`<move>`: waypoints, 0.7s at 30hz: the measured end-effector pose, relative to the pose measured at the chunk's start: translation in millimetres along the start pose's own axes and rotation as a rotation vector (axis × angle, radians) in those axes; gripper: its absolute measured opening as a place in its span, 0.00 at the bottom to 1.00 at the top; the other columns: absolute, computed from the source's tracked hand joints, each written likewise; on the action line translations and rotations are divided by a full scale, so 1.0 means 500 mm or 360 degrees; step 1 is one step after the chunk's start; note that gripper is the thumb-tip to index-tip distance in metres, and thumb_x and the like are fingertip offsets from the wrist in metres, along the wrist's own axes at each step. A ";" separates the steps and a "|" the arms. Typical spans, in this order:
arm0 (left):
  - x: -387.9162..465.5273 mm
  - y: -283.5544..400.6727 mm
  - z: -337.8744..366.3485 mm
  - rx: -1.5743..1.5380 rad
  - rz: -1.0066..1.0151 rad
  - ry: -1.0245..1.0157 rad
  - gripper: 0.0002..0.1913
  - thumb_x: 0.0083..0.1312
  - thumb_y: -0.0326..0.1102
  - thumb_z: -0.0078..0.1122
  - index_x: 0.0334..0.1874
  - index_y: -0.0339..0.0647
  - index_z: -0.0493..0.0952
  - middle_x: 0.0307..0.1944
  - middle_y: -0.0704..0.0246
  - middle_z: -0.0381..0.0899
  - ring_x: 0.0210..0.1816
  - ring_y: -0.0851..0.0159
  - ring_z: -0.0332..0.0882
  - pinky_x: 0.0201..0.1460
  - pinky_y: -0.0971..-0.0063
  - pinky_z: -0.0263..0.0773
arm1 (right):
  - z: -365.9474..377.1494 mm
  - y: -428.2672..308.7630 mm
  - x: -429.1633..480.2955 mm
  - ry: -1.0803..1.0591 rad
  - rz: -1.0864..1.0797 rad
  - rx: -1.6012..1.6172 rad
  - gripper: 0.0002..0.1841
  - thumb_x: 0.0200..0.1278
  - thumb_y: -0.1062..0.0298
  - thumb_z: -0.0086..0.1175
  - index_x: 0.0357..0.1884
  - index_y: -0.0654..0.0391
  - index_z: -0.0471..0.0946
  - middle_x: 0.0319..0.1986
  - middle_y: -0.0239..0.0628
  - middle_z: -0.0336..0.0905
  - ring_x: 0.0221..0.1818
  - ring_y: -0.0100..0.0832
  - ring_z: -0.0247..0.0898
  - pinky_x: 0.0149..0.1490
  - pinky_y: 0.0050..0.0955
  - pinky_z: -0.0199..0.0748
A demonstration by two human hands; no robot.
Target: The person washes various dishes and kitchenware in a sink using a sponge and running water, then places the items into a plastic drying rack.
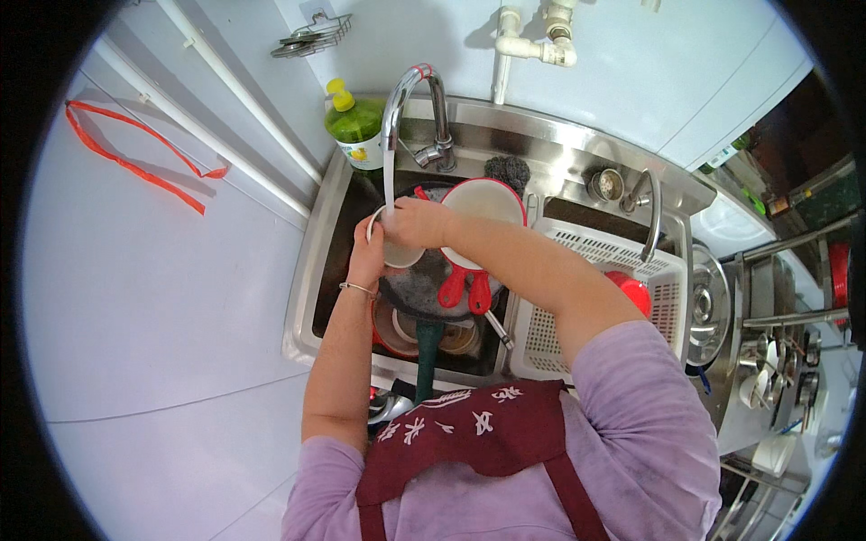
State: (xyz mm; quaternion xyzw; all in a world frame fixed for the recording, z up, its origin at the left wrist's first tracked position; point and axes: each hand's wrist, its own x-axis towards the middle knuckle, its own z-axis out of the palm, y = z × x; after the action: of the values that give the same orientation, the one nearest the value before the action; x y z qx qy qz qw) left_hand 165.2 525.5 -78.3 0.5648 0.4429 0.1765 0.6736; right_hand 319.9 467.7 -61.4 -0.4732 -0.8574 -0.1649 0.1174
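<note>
Water runs from the chrome faucet [413, 88] onto a white bowl [404, 255] held over the left sink basin. My left hand [367, 251] grips the bowl's left rim. My right hand [414, 222] is at the bowl's inside and upper edge; its fingertips are partly hidden, and whether it holds a cloth cannot be told. Beneath lies a dark frying pan [421, 289] with a green handle [428, 351]. A white pot with a red rim [484, 199] rests on the pan's right side, partly behind my right forearm. Red handles [467, 291] lie just below it.
A green soap bottle [356, 132] stands at the back left, with a dark scouring pad [507, 174] behind the pot. A white perforated basket [541, 341] with a red item [630, 293] covers the right basin. A glass lid [707, 304] lies farther right.
</note>
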 end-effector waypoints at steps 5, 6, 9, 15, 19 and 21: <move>-0.001 -0.011 0.025 -0.0080 0.0202 0.0139 0.19 0.69 0.42 0.43 0.60 0.47 0.61 0.53 0.64 0.67 0.49 0.62 0.71 0.37 0.67 0.77 | 0.039 -0.044 -0.015 -0.0158 0.0719 0.0331 0.10 0.50 0.66 0.51 0.36 0.55 0.75 0.32 0.41 0.75 0.38 0.41 0.73 0.42 0.40 0.71; 0.021 -0.049 -0.001 -0.0049 0.0414 0.0226 0.19 0.69 0.41 0.43 0.60 0.46 0.61 0.53 0.65 0.68 0.50 0.63 0.70 0.43 0.70 0.73 | 0.031 -0.070 0.007 -0.0302 0.0937 0.0555 0.12 0.52 0.66 0.50 0.40 0.57 0.74 0.35 0.45 0.76 0.40 0.44 0.74 0.43 0.44 0.72; 0.037 -0.073 0.005 -0.0170 0.0587 0.0190 0.19 0.69 0.40 0.43 0.60 0.45 0.60 0.52 0.66 0.68 0.52 0.65 0.67 0.50 0.70 0.69 | 0.023 -0.119 0.023 -0.0127 0.1349 0.1000 0.15 0.53 0.63 0.49 0.42 0.56 0.74 0.36 0.49 0.77 0.42 0.48 0.74 0.43 0.48 0.71; 0.045 -0.062 -0.009 -0.0234 0.0433 0.0325 0.19 0.69 0.38 0.42 0.59 0.38 0.59 0.51 0.62 0.69 0.49 0.62 0.71 0.46 0.69 0.72 | 0.064 -0.114 -0.034 0.0060 0.1337 0.1620 0.15 0.54 0.65 0.44 0.43 0.56 0.75 0.35 0.52 0.76 0.40 0.48 0.73 0.45 0.41 0.69; 0.035 -0.028 -0.038 -0.0488 0.0000 0.0188 0.19 0.68 0.37 0.41 0.58 0.34 0.59 0.48 0.57 0.71 0.42 0.57 0.78 0.35 0.63 0.80 | 0.046 -0.111 -0.099 0.0370 0.2136 0.2484 0.14 0.54 0.69 0.43 0.40 0.59 0.74 0.28 0.40 0.77 0.33 0.38 0.72 0.45 0.31 0.69; 0.035 -0.045 -0.022 -0.0555 -0.0028 0.0156 0.18 0.67 0.36 0.41 0.56 0.35 0.63 0.46 0.58 0.74 0.39 0.55 0.80 0.29 0.61 0.82 | 0.024 -0.087 -0.115 0.1104 0.2237 0.2882 0.12 0.54 0.72 0.41 0.38 0.60 0.73 0.31 0.36 0.74 0.36 0.32 0.68 0.47 0.28 0.67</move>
State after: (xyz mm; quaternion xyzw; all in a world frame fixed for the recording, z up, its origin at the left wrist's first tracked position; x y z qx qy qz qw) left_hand 160.0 538.3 -105.5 0.4263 0.4428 0.2718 0.7405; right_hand 312.2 406.4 -100.4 -0.5140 -0.1385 0.4801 0.6972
